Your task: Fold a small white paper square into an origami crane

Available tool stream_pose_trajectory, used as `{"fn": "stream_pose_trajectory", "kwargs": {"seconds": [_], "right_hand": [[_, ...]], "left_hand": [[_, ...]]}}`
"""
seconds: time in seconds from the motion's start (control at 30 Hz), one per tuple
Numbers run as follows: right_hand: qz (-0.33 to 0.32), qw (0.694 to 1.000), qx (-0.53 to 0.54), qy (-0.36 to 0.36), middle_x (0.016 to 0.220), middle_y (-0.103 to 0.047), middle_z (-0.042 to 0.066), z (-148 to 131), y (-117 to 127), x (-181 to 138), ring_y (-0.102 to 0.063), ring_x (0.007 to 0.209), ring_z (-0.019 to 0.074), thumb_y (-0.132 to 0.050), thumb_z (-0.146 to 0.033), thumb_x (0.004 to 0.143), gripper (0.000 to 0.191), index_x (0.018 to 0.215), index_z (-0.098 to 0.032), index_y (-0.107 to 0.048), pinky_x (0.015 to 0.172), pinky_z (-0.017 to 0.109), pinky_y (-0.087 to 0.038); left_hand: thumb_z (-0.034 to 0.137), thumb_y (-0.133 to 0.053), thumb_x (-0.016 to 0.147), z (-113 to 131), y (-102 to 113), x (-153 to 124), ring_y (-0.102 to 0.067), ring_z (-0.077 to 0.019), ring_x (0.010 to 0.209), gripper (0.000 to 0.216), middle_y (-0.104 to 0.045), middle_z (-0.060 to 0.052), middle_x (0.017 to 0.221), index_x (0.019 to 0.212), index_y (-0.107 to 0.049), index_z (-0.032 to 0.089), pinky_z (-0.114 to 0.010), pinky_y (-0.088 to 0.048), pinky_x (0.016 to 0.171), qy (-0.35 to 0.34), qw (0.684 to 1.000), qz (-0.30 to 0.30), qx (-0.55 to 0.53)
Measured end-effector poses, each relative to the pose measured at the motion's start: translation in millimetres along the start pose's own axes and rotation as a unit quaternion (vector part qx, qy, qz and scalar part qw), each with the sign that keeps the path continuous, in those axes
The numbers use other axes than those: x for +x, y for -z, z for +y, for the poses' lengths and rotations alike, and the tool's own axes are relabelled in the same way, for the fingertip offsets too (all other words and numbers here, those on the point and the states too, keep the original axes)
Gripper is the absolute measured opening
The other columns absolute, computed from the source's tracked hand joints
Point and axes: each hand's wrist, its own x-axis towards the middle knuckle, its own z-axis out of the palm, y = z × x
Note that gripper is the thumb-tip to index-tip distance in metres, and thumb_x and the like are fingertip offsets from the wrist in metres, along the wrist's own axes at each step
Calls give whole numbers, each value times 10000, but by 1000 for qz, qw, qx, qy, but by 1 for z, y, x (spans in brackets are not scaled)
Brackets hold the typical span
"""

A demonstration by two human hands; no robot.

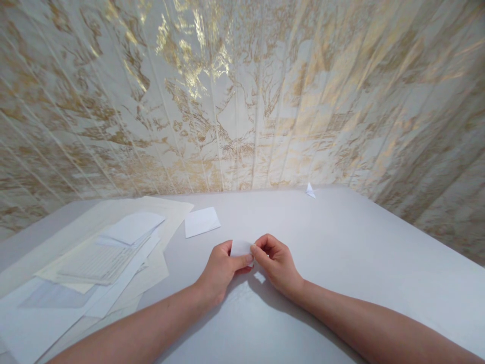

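A small piece of white paper point(241, 247) is held up between both hands, a little above the table. My left hand point(225, 268) is closed on its left side, thumb across the front and fingers behind. At its right edge my right hand point(276, 262) pinches the paper between thumb and fingertips. Part of the sheet is hidden by the fingers, so its folds cannot be made out. Just below the hands, a small bright white patch point(259, 277) shows on the table; whether it is paper or light I cannot tell.
A white table point(341, 242) spans the view. At the left lies a spread pile of papers point(94, 258), some printed. A white rectangular paper point(202, 222) lies beyond my left hand. A small folded paper piece point(310, 190) stands near the far edge, before the gold-patterned wall point(242, 101).
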Motion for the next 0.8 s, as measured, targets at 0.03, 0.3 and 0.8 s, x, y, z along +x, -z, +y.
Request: {"fn": "stream_pose_trajectory", "kwargs": {"seconds": [0.03,0.3,0.8], "right_hand": [[-4,1000,-8,1,551,-464,-31,0,0,0,-400,516,86,-547,-303,706,189,594,-164,-484,497,218,-338],[2,999,5,-39,530,-413,-50,3,1,2,-351,488,74,-542,-326,697,210,589,-166,-459,471,208,-305],[-28,999,-8,-38,543,-393,-55,11,12,11,-342,494,73,-524,-379,731,244,637,-169,-441,465,205,-284]], "left_hand": [[145,-704,534,1,0,0,-542,-103,559,217,-625,-29,635,719,-602,94,-216,-449,541,5,1000,8,10],[70,-639,564,0,5,4,-598,-129,567,225,-644,-35,671,776,-568,100,-257,-507,566,23,1000,2,7],[172,-607,606,0,17,12,-548,-100,468,170,-602,-15,495,538,-453,148,-207,-427,489,-10,991,-20,130]]}}
